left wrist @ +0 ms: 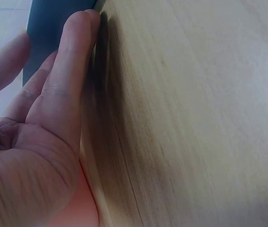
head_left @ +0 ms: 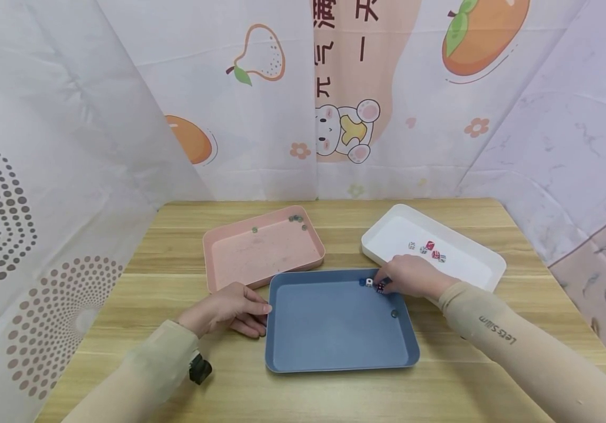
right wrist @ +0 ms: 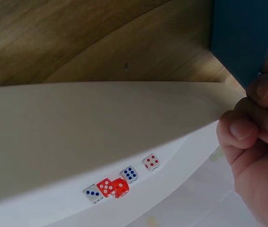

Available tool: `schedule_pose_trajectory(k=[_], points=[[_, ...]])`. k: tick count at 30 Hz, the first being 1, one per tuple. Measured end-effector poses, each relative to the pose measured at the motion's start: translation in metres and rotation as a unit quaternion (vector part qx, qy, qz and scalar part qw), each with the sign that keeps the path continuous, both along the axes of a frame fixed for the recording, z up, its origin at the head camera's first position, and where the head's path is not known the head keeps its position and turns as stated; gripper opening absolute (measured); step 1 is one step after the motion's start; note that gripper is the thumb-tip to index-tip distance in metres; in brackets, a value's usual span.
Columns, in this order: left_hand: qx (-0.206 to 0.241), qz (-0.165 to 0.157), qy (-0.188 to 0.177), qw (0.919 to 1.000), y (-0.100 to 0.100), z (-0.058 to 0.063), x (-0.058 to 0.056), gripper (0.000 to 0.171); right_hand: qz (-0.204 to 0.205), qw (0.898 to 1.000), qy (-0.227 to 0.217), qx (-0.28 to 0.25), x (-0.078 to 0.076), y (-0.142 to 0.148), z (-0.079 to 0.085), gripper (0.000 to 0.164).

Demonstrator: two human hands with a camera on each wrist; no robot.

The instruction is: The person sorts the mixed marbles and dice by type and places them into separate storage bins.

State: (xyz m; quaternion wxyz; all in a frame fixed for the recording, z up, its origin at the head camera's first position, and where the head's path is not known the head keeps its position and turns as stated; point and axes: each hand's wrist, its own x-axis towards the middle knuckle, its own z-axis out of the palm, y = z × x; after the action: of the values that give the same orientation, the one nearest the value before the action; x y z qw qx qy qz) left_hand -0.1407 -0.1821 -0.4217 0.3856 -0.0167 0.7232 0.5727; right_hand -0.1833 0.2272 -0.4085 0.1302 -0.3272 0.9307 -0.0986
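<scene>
In the head view a blue tray lies between the two hands. The left hand rests at its left side, straight fingers along the outer wall and thumb at the rim. Over the far right corner of this tray, the right hand pinches a dark die with white dots. A white die and a blue die sit just left of those fingertips. One small greenish round piece lies by the right wall. Curled fingers show in the right wrist view; the tray wall hides their tips.
Behind on the left, a pink tray holds several greenish round pieces. A white tray at the back right holds red dice and clear dice. All stand on a wooden table before a printed curtain.
</scene>
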Motion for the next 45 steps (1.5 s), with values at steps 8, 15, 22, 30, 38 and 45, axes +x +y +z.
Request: schedule_pose_trajectory(k=[8,15,22,30,38,45], points=[[0.001,-0.001,0.001,1.0,0.001,0.002,0.0,0.028,0.005,0.999,-0.011,-0.04,-0.001,0.007,-0.001,0.015],[0.002,0.001,-0.001,1.0,0.001,0.002,0.001,0.026,0.01,0.996,-0.01,-0.091,-0.004,0.016,0.007,0.015],[-0.001,0.004,-0.002,1.0,0.001,0.0,0.001,0.026,-0.014,0.991,0.002,-0.134,-0.014,0.036,0.013,0.016],[-0.001,0.003,-0.002,1.0,0.001,0.0,0.001,0.027,-0.082,0.987,-0.013,-0.136,-0.024,0.066,0.018,0.016],[0.002,0.001,-0.004,1.0,0.001,0.0,0.0,0.027,-0.153,0.978,-0.055,-0.128,-0.03,0.099,0.015,0.023],[0.0,0.0,-0.001,1.0,0.001,0.001,0.001,0.026,-0.193,0.973,-0.062,-0.111,-0.033,0.117,0.015,0.026]])
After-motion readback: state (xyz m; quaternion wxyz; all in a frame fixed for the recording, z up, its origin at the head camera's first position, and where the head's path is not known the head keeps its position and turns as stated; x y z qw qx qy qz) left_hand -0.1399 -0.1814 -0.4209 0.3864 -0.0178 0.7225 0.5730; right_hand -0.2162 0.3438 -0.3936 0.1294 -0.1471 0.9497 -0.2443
